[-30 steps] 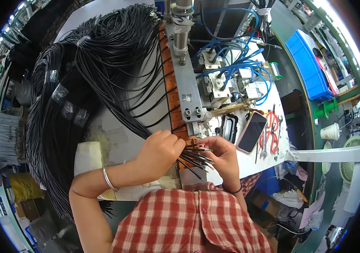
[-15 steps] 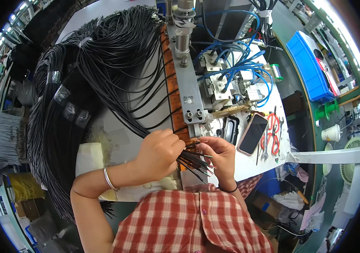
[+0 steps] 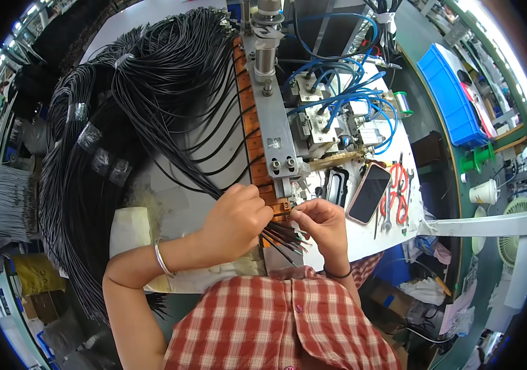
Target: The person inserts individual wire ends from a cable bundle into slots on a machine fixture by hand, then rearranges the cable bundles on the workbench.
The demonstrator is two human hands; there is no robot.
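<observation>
1. At the near edge of the white table [image 3: 171,213], the left hand [image 3: 236,213] was clenched round a bunch of thin black wires [image 3: 152,111], its grip closed just behind their cut ends.
2. Those wire ends [image 3: 288,237] fanned out between the two hands, close to the orange comb strip [image 3: 252,142] of the metal fixture [image 3: 273,123].
3. Beside them, the right hand [image 3: 322,225] pinched what looked like a single wire end between thumb and fingertips; the end itself was too small to make out clearly.
4. Judging by the long loops draped across the table, the wires seemed light, limp and springy, likely to splay or slip unless gathered tightly.
5. Holding close to the tips probably gave the best control, since the free length would sag.
6. A dark phone [image 3: 368,192] and red-handled scissors [image 3: 397,194] lay to the right, apart from the hands.
</observation>
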